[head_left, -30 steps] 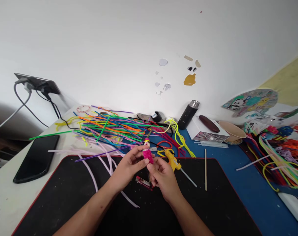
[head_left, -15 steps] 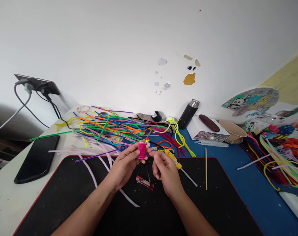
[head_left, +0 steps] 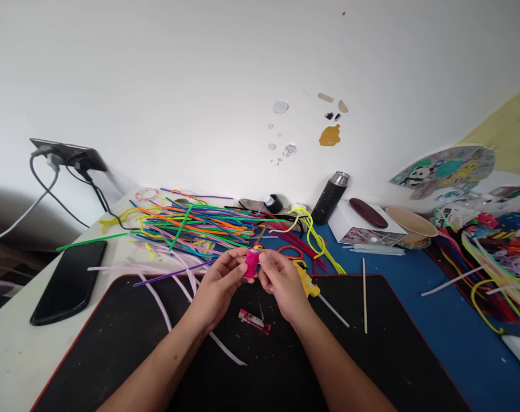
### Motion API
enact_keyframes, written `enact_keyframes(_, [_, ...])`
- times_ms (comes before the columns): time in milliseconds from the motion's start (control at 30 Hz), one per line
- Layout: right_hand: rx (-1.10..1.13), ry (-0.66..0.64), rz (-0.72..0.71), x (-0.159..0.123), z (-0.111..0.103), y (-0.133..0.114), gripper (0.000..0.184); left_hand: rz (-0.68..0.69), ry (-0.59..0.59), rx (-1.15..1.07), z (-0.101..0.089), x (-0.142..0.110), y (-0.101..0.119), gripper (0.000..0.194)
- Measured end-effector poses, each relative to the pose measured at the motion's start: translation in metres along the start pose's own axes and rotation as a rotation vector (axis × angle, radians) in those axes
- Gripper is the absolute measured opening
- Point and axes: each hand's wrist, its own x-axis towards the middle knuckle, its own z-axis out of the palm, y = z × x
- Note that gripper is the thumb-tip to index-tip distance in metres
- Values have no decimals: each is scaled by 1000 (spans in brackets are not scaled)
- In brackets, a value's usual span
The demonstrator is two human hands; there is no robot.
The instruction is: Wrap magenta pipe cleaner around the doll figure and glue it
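Observation:
My left hand pinches a bright pink, fuzzy roll of wound pipe cleaner between thumb and fingers, above the black mat. From the right, my right hand grips the same roll near its upper edge, thumb and forefinger closed. Just behind the roll shows a small figure with a red top, partly covered by the hands. A red lighter lies on the mat below them. Beyond my right hand is a yellow glue gun with a clear glue stick, its far part hidden.
Many coloured pipe cleaners lie heaped at the back. A phone rests on the left. To the right are a wooden stick, a black flask, a white box, a bowl and more pipe cleaners.
My right hand has moved left and up, from beside the pink roll onto its upper edge. The roll has shifted slightly right. The view has turned a little.

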Motion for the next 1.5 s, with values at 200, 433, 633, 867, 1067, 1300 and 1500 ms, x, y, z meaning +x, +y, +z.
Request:
enact_keyframes(200, [54, -1, 30, 2, -2, 12, 53, -44, -12, 1, 1, -2, -2, 31])
enact_keyframes(433, [85, 16, 28, -2, -9, 13, 48, -156, -40, -30, 0, -4, -2, 28])
enact_keyframes(633, [94, 35, 17, -4, -15, 13, 46, -148, -123, 65, 2, -6, -2, 28])
enact_keyframes(867, [62, 22, 31, -5, -14, 13, 52, -77, -140, 155, 2, -4, -8, 32])
enact_keyframes(1067, [43, -2, 23, -6, -13, 11, 53, -72, -135, 181, 0, -4, -8, 33])
enact_keyframes(1300, [7, -25, 5, -7, -15, 10, 54, -54, -133, 188, -1, -4, -9, 33])
enact_keyframes(1500, [5, -18, -4, -7, -15, 12, 53, -55, -105, 205, 0, -5, -9, 35])
